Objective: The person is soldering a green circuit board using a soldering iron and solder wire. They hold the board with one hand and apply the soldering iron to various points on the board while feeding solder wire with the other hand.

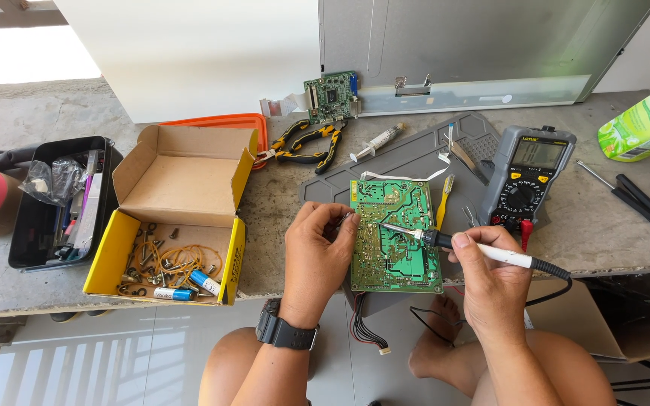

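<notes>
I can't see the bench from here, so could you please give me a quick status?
Left hand steadying green circuit board. Right hand holding soldering iron, tip on board. Yellow tool and multimeter lie beside it.

Circuit board (395, 237): was glossy green laminate with shiny solder spots
Soldering iron (483, 252): had a metal tip and smooth white plastic handle
Counter (280, 203): was rough, matt grey stone
Box (178, 188): was matt brown cardboard, yellow outside
Mat (415, 154): looked like matt grey rubber
</notes>
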